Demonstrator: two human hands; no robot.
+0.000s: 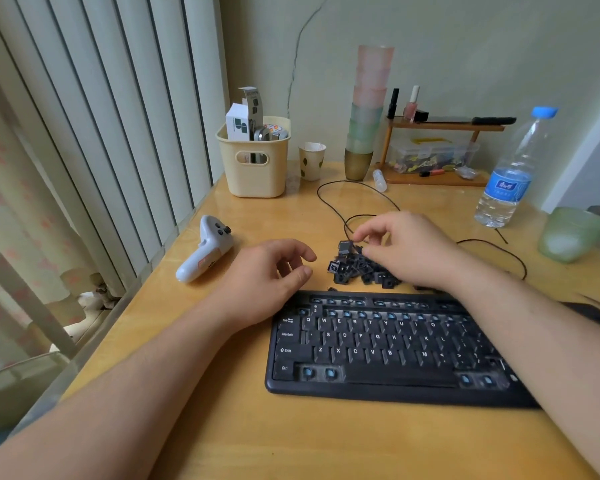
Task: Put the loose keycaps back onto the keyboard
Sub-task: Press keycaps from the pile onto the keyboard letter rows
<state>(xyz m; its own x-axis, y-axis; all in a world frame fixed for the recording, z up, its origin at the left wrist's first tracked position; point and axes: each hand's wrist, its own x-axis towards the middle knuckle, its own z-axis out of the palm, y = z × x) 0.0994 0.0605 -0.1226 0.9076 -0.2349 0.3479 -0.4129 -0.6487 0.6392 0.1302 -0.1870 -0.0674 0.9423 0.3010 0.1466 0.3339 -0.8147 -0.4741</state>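
Note:
A black keyboard (388,348) lies on the yellow wooden table (291,438). Its letter keys are in place, while several top-row and bottom-row sockets show bare blue stems. A heap of loose black keycaps (357,270) sits just behind the keyboard. My right hand (406,247) hovers over the heap, its fingers curled down and pinching a keycap (346,246) at the top of the pile. My left hand (271,275) rests on the table at the keyboard's upper left corner, fingers loosely curled and holding nothing.
A white game controller (205,249) lies left of my left hand. Behind stand a cream basket (257,161), a paper cup (311,161), stacked plastic cups (368,112), a small wooden shelf (440,150) and a water bottle (513,174). A black cable (354,199) loops behind the keycaps.

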